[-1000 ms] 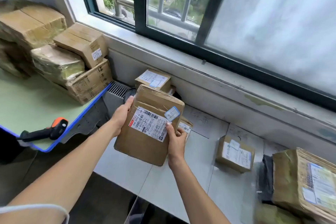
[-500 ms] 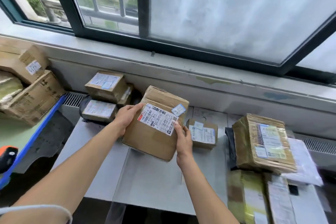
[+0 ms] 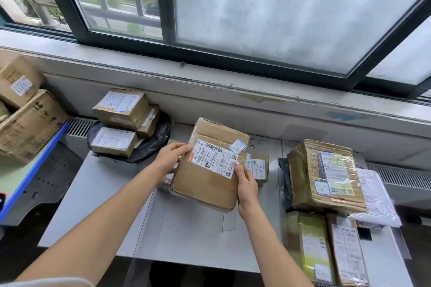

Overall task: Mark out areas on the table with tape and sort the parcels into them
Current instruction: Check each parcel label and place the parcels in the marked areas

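Brown parcel (image 3: 210, 177) gripped from both sides over middle of grey table (image 3: 191, 240). Left hand (image 3: 171, 158) curled over far-left edge, right hand (image 3: 247, 189) clasped on near-right edge. Long axis runs far to near, tilted. Small parcel (image 3: 257, 165) seen just beyond right side; contact cannot be told.

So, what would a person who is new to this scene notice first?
First, the brown parcel with a white label, at the centre of the grey table, gripped by the left hand and the right hand at its sides. Next, the big taped parcel on the right, and the stack of small parcels on a black bag at the back left.
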